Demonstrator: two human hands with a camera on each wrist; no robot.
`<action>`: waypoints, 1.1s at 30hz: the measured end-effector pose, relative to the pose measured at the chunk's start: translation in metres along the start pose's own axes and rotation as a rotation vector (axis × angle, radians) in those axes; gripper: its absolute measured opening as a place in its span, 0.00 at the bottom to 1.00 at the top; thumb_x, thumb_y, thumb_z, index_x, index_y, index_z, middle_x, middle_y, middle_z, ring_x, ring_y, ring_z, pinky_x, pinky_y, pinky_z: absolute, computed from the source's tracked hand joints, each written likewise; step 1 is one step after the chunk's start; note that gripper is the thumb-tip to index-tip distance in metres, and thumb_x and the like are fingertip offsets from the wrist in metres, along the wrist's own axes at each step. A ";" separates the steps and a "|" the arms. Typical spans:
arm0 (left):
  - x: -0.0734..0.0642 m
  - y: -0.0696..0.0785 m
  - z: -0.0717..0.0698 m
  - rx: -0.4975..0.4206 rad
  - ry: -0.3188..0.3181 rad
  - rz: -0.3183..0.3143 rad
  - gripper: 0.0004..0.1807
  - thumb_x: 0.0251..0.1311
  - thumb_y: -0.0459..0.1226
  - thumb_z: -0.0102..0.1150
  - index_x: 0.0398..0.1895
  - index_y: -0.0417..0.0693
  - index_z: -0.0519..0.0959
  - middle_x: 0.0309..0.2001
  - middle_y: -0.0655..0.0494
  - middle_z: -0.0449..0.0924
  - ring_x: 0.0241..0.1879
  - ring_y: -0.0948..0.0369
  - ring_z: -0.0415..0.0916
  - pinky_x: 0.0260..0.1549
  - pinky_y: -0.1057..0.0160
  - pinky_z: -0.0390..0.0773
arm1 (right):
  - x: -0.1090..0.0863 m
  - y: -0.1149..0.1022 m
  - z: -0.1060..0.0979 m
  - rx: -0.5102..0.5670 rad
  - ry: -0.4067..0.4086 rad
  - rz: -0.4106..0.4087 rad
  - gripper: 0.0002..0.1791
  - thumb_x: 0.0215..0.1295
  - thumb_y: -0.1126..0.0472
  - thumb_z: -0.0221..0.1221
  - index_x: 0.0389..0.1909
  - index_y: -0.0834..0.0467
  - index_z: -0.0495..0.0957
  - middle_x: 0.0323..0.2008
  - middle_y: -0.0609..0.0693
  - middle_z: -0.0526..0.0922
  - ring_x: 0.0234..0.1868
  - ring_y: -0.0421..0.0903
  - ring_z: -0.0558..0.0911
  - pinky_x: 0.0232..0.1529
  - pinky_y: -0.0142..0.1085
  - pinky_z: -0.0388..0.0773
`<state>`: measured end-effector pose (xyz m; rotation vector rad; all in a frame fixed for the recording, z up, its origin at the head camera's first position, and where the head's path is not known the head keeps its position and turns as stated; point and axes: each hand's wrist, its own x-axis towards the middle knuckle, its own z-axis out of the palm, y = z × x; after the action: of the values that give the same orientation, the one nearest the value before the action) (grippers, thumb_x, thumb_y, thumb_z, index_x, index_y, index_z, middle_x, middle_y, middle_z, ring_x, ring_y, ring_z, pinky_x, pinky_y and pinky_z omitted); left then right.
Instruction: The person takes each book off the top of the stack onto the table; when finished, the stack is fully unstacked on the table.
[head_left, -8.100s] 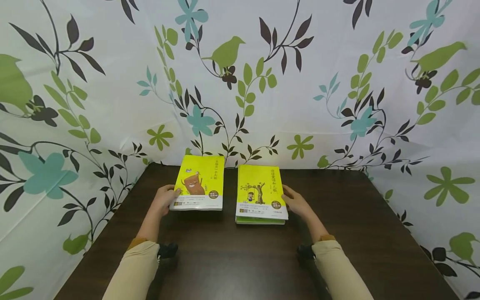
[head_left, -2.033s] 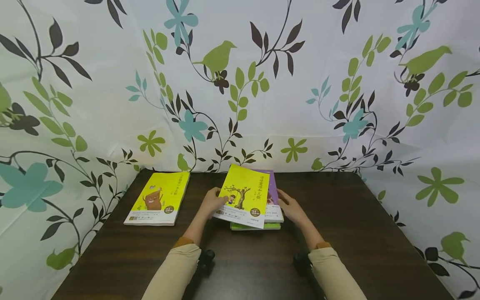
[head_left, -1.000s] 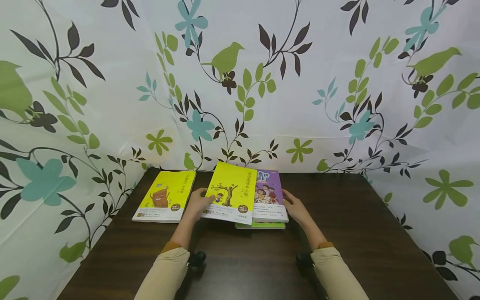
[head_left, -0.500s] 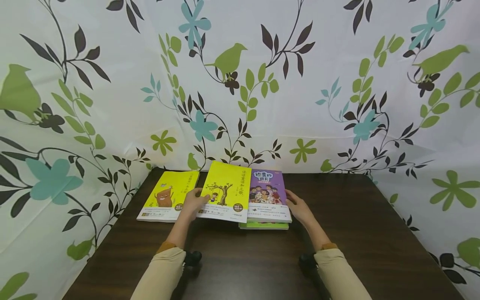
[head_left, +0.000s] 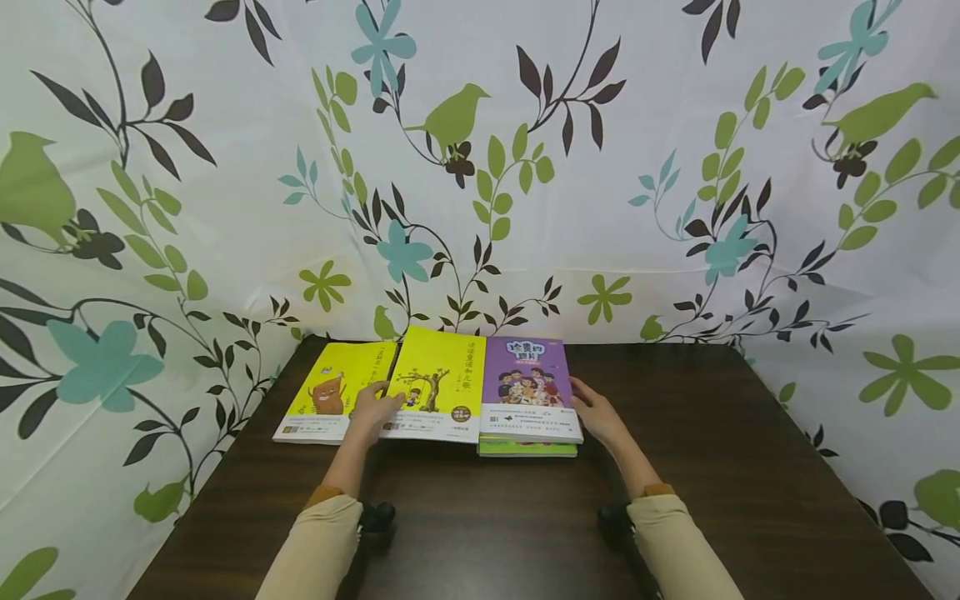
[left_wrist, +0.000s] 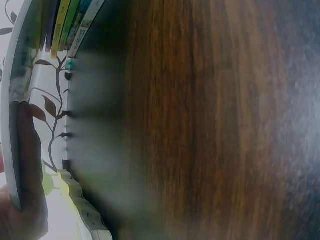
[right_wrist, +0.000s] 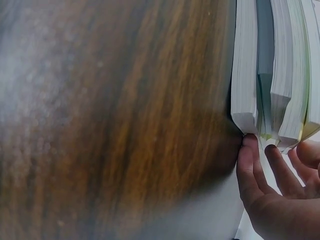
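In the head view my left hand [head_left: 371, 414] pinches the left edge of a yellow book [head_left: 442, 383] with a tree and swing on its cover. The left wrist view shows fingers under this book, which is lifted off the table. My right hand [head_left: 596, 414] touches the right side of a book stack with its fingertips. On top of that stack lies a purple book [head_left: 528, 396] with a group of children on it; a green book edge [head_left: 528, 450] shows below. Several page blocks [right_wrist: 245, 75] show in the right wrist view.
Another yellow book [head_left: 326, 392], with a brown figure on its cover, lies at the left, partly covered by my left hand. The dark wooden table [head_left: 480, 525] ends at a patterned cloth [head_left: 562, 208] hanging behind it.
The yellow tree book has come off the stack and moved left in my left hand, uncovering the purple book. Earlier, the other yellow book was set down at the left. My right hand stays at the stack.
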<state>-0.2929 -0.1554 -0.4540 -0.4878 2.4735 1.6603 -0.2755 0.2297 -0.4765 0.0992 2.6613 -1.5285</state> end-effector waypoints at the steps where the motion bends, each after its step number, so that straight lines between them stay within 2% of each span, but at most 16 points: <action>1: 0.001 -0.001 -0.001 0.002 0.002 -0.003 0.34 0.68 0.39 0.55 0.73 0.36 0.58 0.68 0.32 0.58 0.60 0.43 0.60 0.63 0.44 0.65 | 0.000 0.000 0.000 -0.001 0.000 -0.001 0.28 0.77 0.61 0.44 0.76 0.58 0.54 0.69 0.67 0.64 0.71 0.65 0.61 0.71 0.60 0.54; 8: 0.004 -0.005 -0.004 0.013 0.016 -0.017 0.32 0.68 0.37 0.53 0.72 0.33 0.58 0.62 0.33 0.63 0.56 0.44 0.64 0.58 0.47 0.69 | 0.001 0.000 0.000 -0.007 0.000 0.015 0.29 0.77 0.59 0.44 0.76 0.56 0.54 0.70 0.66 0.63 0.72 0.65 0.60 0.71 0.60 0.53; 12: 0.006 -0.009 -0.005 0.020 0.033 -0.039 0.32 0.68 0.36 0.52 0.71 0.33 0.59 0.61 0.33 0.64 0.56 0.43 0.64 0.60 0.45 0.67 | 0.001 0.000 -0.001 -0.001 -0.001 0.008 0.29 0.77 0.60 0.44 0.76 0.58 0.54 0.70 0.67 0.63 0.71 0.65 0.61 0.71 0.60 0.54; 18: 0.009 -0.015 -0.004 0.021 0.024 -0.059 0.32 0.68 0.37 0.53 0.72 0.34 0.58 0.64 0.32 0.61 0.57 0.43 0.62 0.63 0.44 0.64 | 0.000 0.000 0.001 0.015 -0.002 0.020 0.29 0.78 0.60 0.43 0.76 0.57 0.53 0.70 0.67 0.63 0.71 0.65 0.61 0.70 0.60 0.54; 26: 0.010 -0.019 0.003 0.021 0.010 -0.026 0.31 0.68 0.35 0.53 0.71 0.32 0.59 0.69 0.30 0.56 0.62 0.41 0.56 0.65 0.42 0.62 | -0.001 -0.001 0.002 0.006 0.004 0.032 0.29 0.77 0.60 0.43 0.76 0.57 0.54 0.70 0.67 0.63 0.71 0.66 0.60 0.70 0.61 0.54; 28: 0.010 -0.020 0.004 0.025 0.014 -0.026 0.31 0.68 0.35 0.53 0.71 0.31 0.59 0.69 0.30 0.56 0.63 0.40 0.57 0.65 0.42 0.64 | -0.002 -0.002 0.003 -0.001 -0.001 0.040 0.29 0.77 0.59 0.43 0.76 0.56 0.54 0.70 0.66 0.63 0.72 0.66 0.59 0.70 0.61 0.53; 33: 0.009 -0.021 0.007 0.057 0.018 0.020 0.31 0.68 0.35 0.53 0.69 0.28 0.60 0.67 0.28 0.59 0.61 0.40 0.62 0.62 0.41 0.67 | -0.001 -0.002 0.001 0.003 0.000 0.042 0.28 0.78 0.59 0.43 0.76 0.55 0.54 0.70 0.66 0.63 0.71 0.65 0.60 0.70 0.61 0.55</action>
<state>-0.2947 -0.1582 -0.4772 -0.4745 2.5393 1.5942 -0.2748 0.2277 -0.4750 0.1543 2.6396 -1.5204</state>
